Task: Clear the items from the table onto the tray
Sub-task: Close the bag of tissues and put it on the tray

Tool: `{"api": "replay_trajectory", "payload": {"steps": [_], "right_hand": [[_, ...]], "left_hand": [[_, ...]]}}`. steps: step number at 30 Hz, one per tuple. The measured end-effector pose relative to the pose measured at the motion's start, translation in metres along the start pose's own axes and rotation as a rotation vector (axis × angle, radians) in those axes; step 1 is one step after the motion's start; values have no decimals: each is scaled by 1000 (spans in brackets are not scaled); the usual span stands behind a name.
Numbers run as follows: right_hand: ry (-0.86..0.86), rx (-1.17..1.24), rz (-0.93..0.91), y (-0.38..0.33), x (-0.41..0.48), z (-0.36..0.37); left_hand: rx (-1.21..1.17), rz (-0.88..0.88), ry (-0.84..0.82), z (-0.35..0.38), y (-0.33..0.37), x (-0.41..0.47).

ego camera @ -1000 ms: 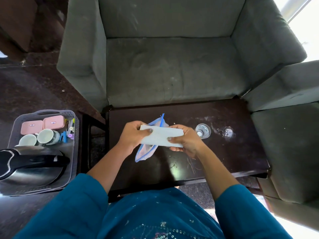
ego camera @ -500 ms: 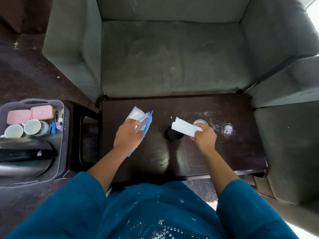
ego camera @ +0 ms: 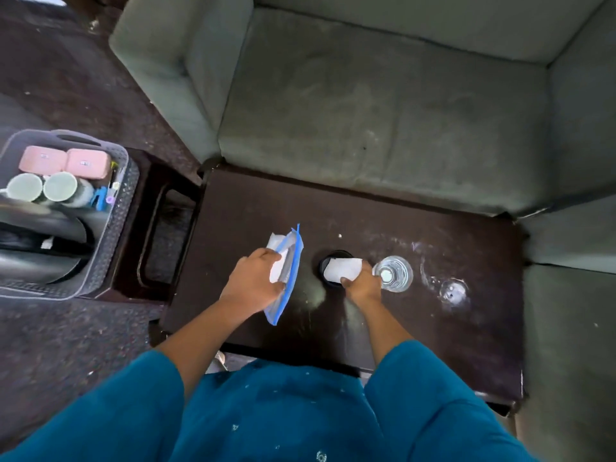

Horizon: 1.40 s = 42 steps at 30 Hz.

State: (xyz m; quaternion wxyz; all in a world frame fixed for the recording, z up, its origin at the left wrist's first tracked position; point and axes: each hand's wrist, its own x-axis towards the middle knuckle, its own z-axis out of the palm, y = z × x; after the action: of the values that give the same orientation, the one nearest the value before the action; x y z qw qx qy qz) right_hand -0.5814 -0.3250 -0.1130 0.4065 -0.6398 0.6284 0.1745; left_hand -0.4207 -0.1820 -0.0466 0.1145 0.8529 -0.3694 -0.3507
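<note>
My left hand (ego camera: 254,282) grips a clear zip bag with a blue edge (ego camera: 286,271) that has white tissue inside, over the dark table (ego camera: 416,325). My right hand (ego camera: 362,285) pinches a folded white tissue (ego camera: 342,269) and holds it over a small black round object (ego camera: 326,261) on the table. Just right of that hand stands a clear glass (ego camera: 393,273). Further right lies a small clear lid or glass (ego camera: 452,291). The grey tray (ego camera: 110,248) sits at the left on a low stand.
The tray holds two pink boxes (ego camera: 65,163), two pale green cups (ego camera: 43,188), small coloured items and a black-handled kettle (ego camera: 36,248). A grey sofa (ego camera: 366,105) wraps behind and to the right of the table. Dark floor lies to the left.
My hands came apart: the right one pulled the white tissue out of the bag and lowered it onto the black round object. The left hand kept the bag. The view shifted right.
</note>
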Motion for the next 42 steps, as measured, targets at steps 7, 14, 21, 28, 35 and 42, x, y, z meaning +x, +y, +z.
{"api": "replay_trajectory", "payload": {"steps": [7, 14, 21, 28, 35, 42], "right_hand": [[174, 27, -420, -12, -24, -15], [-107, -3, -702, -64, -60, -35], [-196, 593, -720, -85, -104, -35], [-6, 882, -537, -116, -131, -19], [-75, 995, -634, -131, -149, -22], [23, 1004, -659, -145, -159, -13]], "left_hand": [[-158, 81, 33, -14, 10, -5], [-372, 163, 26, -77, 21, -23], [-1230, 41, 112, -153, -22, -39], [-1189, 20, -81, -142, -45, -46], [-1062, 102, 257, -155, -51, -43], [-1010, 52, 380, -169, -61, -44]]}}
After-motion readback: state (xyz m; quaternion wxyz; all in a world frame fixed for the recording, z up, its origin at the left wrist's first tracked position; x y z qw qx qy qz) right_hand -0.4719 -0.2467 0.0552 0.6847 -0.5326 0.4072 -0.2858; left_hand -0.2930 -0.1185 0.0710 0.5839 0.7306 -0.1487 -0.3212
